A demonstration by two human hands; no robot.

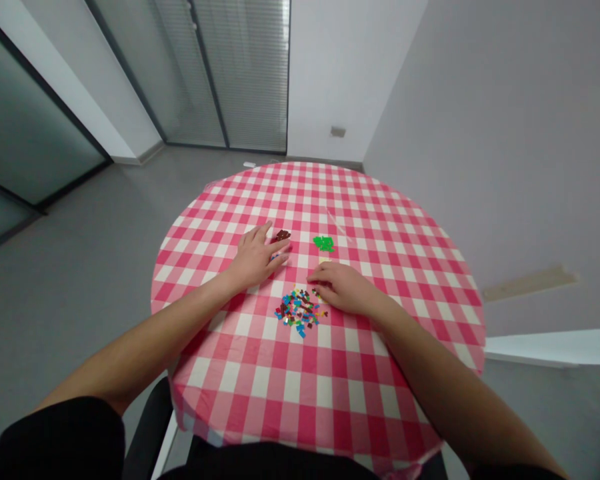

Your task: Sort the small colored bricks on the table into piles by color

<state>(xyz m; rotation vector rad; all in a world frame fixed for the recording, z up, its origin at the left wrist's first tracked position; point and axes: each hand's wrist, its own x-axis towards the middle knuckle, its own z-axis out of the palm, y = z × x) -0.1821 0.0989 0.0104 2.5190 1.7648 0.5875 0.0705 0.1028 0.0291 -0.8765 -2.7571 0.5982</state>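
Observation:
My left hand [257, 259] is open, its fingers spread low over the table beside a small heap of dark brown pieces [283, 235]. A few blue pieces [275, 257] show partly beneath its thumb and forefinger. My right hand [347, 287] rests at the upper right edge of a mixed pile of tiny coloured building bricks [300, 311]. Its fingers are bent, with a gap between forefinger and thumb, and no piece can be made out in them. Beyond it lies a heap of bright green pieces [324, 244]. Pale yellow pieces [325, 259] peek out just above my right knuckles.
Everything lies on a round table with a pink-and-white checked cloth [300, 380]. A grey wall [520, 147] rises on the right, and glass partitions [250, 73] stand behind. A dark chair part [150, 427] is at the near left.

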